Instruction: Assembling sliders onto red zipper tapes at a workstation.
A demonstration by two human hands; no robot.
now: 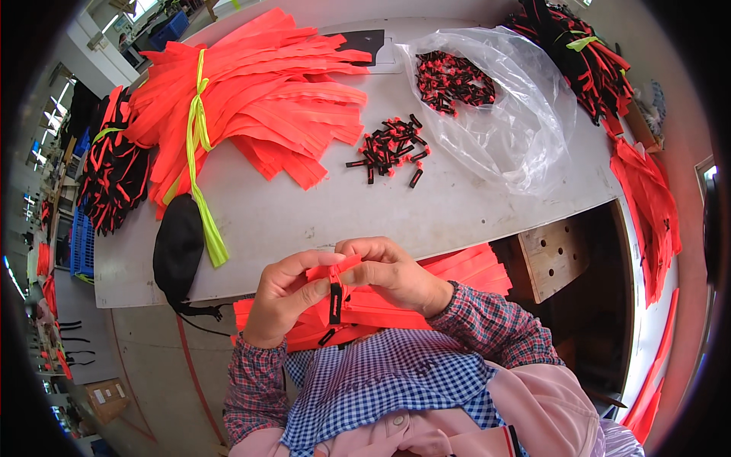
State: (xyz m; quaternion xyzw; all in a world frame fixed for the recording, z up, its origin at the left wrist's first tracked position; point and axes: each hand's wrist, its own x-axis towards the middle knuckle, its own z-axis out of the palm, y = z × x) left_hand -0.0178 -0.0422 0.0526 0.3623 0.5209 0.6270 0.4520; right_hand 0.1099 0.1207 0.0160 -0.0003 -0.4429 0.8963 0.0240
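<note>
In front of my chest, both hands pinch the end of a bright coral zipper tape. My left hand grips it between thumb and fingers, and my right hand holds it from the other side, thumb and fingertips close to the left ones. A zipper slider's black pull tab hangs down below my fingertips; the slider body is mostly hidden. Across my lap lie more coral zipper tapes, with another black pull tab among them.
A large coral zipper bundle, tied with a yellow-green strip, covers the table's left. Loose sliders are heaped mid-table beside a clear plastic bag of more. A black pouch hangs at the front edge. An open compartment lies right.
</note>
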